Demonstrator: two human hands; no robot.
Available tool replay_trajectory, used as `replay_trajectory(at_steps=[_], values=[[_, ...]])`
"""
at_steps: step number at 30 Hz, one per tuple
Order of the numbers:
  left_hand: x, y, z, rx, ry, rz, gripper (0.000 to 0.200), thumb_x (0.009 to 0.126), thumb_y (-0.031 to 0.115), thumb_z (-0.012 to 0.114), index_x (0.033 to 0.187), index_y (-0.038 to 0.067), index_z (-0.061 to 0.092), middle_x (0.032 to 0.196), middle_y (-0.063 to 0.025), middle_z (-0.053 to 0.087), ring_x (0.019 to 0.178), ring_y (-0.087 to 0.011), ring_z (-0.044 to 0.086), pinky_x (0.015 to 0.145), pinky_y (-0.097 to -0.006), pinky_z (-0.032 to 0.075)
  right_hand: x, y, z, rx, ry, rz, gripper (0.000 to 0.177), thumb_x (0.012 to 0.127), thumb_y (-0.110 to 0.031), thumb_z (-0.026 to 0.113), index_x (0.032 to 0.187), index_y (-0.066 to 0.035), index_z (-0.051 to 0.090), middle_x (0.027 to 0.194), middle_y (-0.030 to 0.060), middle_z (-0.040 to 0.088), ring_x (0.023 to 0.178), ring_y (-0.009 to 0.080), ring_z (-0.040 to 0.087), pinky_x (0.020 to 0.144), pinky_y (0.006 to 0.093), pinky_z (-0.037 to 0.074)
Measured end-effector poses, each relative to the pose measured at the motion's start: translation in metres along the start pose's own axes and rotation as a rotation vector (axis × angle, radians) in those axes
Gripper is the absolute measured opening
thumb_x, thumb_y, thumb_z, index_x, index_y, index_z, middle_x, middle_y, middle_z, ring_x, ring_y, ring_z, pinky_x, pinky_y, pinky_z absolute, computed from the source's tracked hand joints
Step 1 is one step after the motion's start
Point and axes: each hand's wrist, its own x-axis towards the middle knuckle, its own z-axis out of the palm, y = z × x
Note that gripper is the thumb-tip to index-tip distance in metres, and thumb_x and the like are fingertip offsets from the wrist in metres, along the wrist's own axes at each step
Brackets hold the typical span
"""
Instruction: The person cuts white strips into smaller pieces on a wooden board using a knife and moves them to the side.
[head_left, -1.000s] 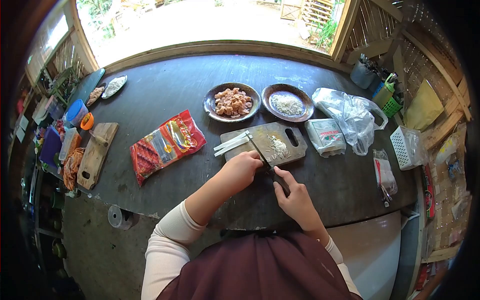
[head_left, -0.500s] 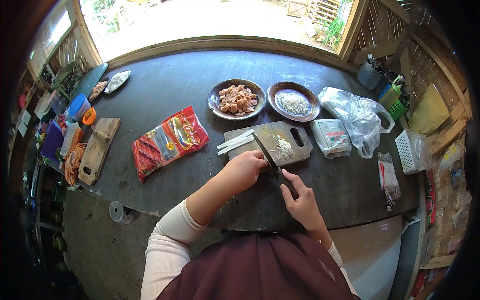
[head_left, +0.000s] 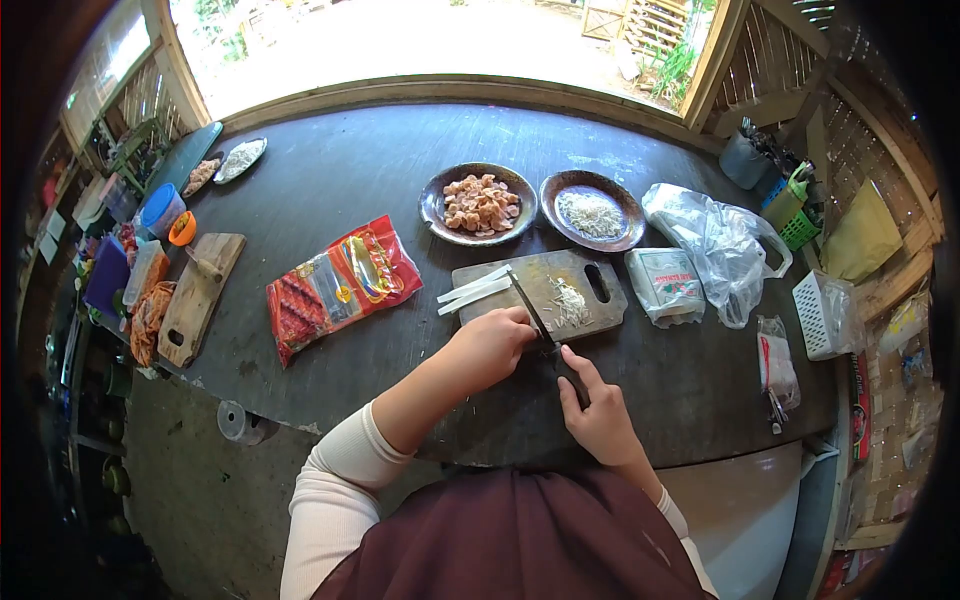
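Observation:
My right hand (head_left: 602, 420) is closed round the dark handle of a kitchen knife (head_left: 529, 305), index finger stretched along it. The blade slants up and left over the wooden cutting board (head_left: 470, 272). Beside the blade, on its left, my left hand (head_left: 494, 345) has its fingers curled at the board's near edge; what they hold is hidden. Just beyond those fingers, long white strips (head_left: 474, 290) lie at the board's left end. Right of the blade is a small pile of thin whitish shreds (head_left: 570, 304).
Behind the board stand a bowl of pinkish-brown slices (head_left: 480, 205) and a plate of white shreds (head_left: 590, 214). A red food packet (head_left: 343, 287) lies left. White plastic bags (head_left: 715, 245) and a white basket (head_left: 822, 315) are right. Another wooden board (head_left: 203, 295) rests far left.
The knife handle has swung slightly toward me and left, with my right hand following. My left hand stays about where it was. The whole view has shifted slightly.

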Motion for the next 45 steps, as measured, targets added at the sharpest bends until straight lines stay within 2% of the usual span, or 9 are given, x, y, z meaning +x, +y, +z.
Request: replay_trajectory(at_steps=[4, 11, 14, 16, 19, 35, 37, 44, 45], values=[[-0.001, 0.003, -0.001, 0.039, -0.014, -0.019, 0.022, 0.078, 0.000, 0.059, 0.096, 0.002, 0.070, 0.102, -0.0130, 0.065, 0.094, -0.0336, 0.064, 0.083, -0.0400, 0.053, 0.005, -0.004, -0.006, -0.058, -0.055, -0.003, 0.041, 0.090, -0.008, 0.061, 0.129, -0.005, 0.053, 0.086, 0.0284, 0.065, 0.073, 0.0424, 0.065, 0.059, 0.0471, 0.051], [-0.001, 0.004, 0.000, 0.070, -0.043, -0.047, 0.025, 0.076, -0.001, 0.059, 0.097, 0.003, 0.071, 0.106, -0.0123, 0.065, 0.096, -0.0323, 0.064, 0.084, -0.0402, 0.053, 0.020, -0.012, -0.004, -0.132, -0.110, 0.040, 0.039, 0.090, -0.012, 0.060, 0.128, -0.005, 0.054, 0.079, 0.0276, 0.064, 0.068, 0.0428, 0.064, 0.057, 0.0477, 0.050], [-0.001, 0.003, 0.002, 0.075, -0.031, -0.060, 0.025, 0.076, -0.001, 0.059, 0.097, 0.003, 0.071, 0.105, -0.0127, 0.065, 0.096, -0.0326, 0.064, 0.084, -0.0401, 0.053, 0.023, -0.005, 0.002, -0.110, -0.097, 0.027, 0.039, 0.090, -0.012, 0.060, 0.128, -0.005, 0.053, 0.084, 0.0283, 0.065, 0.072, 0.0429, 0.065, 0.059, 0.0472, 0.051], [0.000, 0.002, 0.001, 0.045, -0.033, -0.067, 0.025, 0.076, -0.001, 0.059, 0.097, 0.003, 0.071, 0.105, -0.0128, 0.065, 0.096, -0.0327, 0.064, 0.084, -0.0401, 0.053, 0.020, 0.004, 0.005, -0.118, -0.025, -0.091, 0.039, 0.090, -0.011, 0.061, 0.127, -0.005, 0.053, 0.091, 0.0278, 0.066, 0.078, 0.0428, 0.065, 0.062, 0.0461, 0.053], [0.000, 0.003, 0.001, 0.018, -0.028, -0.071, 0.025, 0.076, -0.001, 0.058, 0.097, 0.003, 0.072, 0.104, -0.0127, 0.065, 0.096, -0.0324, 0.064, 0.084, -0.0398, 0.053, 0.010, 0.006, 0.001, -0.040, -0.043, -0.023, 0.039, 0.089, -0.010, 0.061, 0.127, -0.004, 0.053, 0.096, 0.0267, 0.066, 0.084, 0.0422, 0.066, 0.065, 0.0445, 0.054], [0.000, 0.003, 0.005, -0.025, -0.033, -0.112, 0.024, 0.080, 0.003, 0.059, 0.100, 0.004, 0.071, 0.103, -0.0120, 0.063, 0.098, -0.0314, 0.062, 0.085, -0.0393, 0.052, 0.014, 0.003, 0.014, -0.086, 0.028, 0.133, 0.043, 0.092, -0.017, 0.061, 0.133, -0.011, 0.051, 0.096, 0.0245, 0.068, 0.087, 0.0437, 0.066, 0.072, 0.0438, 0.054], [-0.001, 0.006, 0.004, -0.004, -0.036, -0.158, 0.025, 0.080, 0.002, 0.059, 0.101, 0.005, 0.071, 0.103, -0.0121, 0.063, 0.098, -0.0316, 0.062, 0.085, -0.0396, 0.052, 0.009, 0.001, 0.014, 0.046, 0.109, 0.206, 0.042, 0.091, -0.015, 0.061, 0.132, -0.011, 0.052, 0.096, 0.0247, 0.068, 0.089, 0.0421, 0.067, 0.074, 0.0413, 0.054], [-0.004, 0.004, 0.008, 0.002, -0.032, -0.147, 0.027, 0.079, 0.001, 0.058, 0.102, 0.005, 0.071, 0.102, -0.0121, 0.063, 0.098, -0.0319, 0.062, 0.085, -0.0399, 0.052, -0.001, 0.002, 0.017, -0.026, 0.109, 0.028, 0.039, 0.090, -0.013, 0.062, 0.129, -0.010, 0.056, 0.090, 0.0232, 0.069, 0.083, 0.0391, 0.069, 0.068, 0.0386, 0.055], [-0.003, 0.002, 0.010, 0.012, -0.022, -0.139, 0.026, 0.079, 0.001, 0.058, 0.102, 0.005, 0.071, 0.102, -0.0121, 0.063, 0.098, -0.0318, 0.061, 0.085, -0.0399, 0.052, -0.001, 0.002, 0.015, -0.022, 0.086, 0.082, 0.040, 0.090, -0.012, 0.062, 0.129, -0.010, 0.056, 0.096, 0.0218, 0.069, 0.088, 0.0344, 0.070, 0.072, 0.0359, 0.054]])
